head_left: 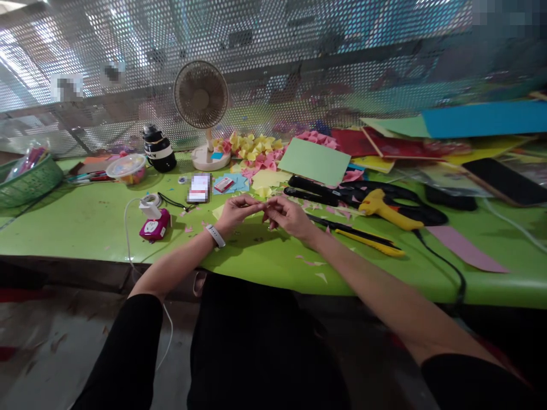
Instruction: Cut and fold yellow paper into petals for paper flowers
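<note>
Fingertips of the left hand (236,214) and right hand (287,216) are brought together above the near middle of the green desk (85,228); whether anything is grasped cannot be told, since the gap is too small and blurred. If a tiny piece is pinched there, it could be dropped by a slip and lost among the pink scraps (310,262) near the edge. Yellow paper (217,213), just left of the left hand, could be creased by a shift of that hand. The right forearm (363,279) is placed just beside a yellow cutter (370,242), so a scrape could be caused by a careless sweep. Farther right, the glue gun (387,210) could be dragged down if its cord (462,289), hung over the near edge, were snagged.
</note>
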The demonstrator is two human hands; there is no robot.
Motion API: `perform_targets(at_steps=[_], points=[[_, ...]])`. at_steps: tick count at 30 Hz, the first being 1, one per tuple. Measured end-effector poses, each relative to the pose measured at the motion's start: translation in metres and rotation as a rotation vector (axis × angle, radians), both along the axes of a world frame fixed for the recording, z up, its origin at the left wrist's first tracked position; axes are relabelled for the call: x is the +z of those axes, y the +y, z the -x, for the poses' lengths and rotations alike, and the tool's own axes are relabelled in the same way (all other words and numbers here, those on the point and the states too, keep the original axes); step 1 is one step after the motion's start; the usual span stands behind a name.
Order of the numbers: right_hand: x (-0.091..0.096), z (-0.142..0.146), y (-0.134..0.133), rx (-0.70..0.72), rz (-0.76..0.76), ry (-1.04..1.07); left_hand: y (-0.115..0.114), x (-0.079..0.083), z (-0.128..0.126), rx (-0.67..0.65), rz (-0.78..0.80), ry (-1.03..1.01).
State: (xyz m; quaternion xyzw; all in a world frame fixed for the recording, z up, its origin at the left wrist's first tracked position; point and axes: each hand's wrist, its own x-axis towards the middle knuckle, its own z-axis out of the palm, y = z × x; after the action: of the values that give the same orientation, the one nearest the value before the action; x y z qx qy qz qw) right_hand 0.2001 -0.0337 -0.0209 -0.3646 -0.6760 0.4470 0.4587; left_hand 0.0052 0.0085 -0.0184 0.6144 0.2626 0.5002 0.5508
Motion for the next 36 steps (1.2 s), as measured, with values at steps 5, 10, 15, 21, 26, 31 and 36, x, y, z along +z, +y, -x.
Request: perform_targets(at_steps=[5, 10, 15, 21, 26, 31, 36], points=[[-0.0007, 0.0007, -0.0018, -0.030, 0.026, -0.023, -0.0013, 0.0017, -0.0006, 0.006, 0.012, 0.001], [-0.0004, -0.0004, 0.0007, 0.005, 0.023, -0.005, -0.0007, 0.0016, -0.0005, -0.034, -0.001, -0.014], [0.0007, -0.0020, 0.0024, 0.043, 0.030, -0.005, -0.0025, 0.0022, -0.0005, -0.036, -0.008, 0.013], [0.0048, 0.0007, 0.0009, 0.059, 0.053, 0.004, -0.0022, 0.0044, -0.0012, -0.038, -0.021, 0.003], [0.0018, 0.0025, -0.0010, 0.063, 0.061, 0.020, -0.0018, 0.0046, -0.0012, 0.010, -0.055, -0.010], [-0.0017, 0.0014, -0.0022, 0.033, 0.058, -0.006, -0.0027, 0.0055, 0.0000, 0.036, -0.072, 0.009], [-0.0003, 0.0013, -0.0031, 0.039, 0.045, -0.022, -0.0036, 0.0049, -0.0012, 0.058, -0.053, 0.021]])
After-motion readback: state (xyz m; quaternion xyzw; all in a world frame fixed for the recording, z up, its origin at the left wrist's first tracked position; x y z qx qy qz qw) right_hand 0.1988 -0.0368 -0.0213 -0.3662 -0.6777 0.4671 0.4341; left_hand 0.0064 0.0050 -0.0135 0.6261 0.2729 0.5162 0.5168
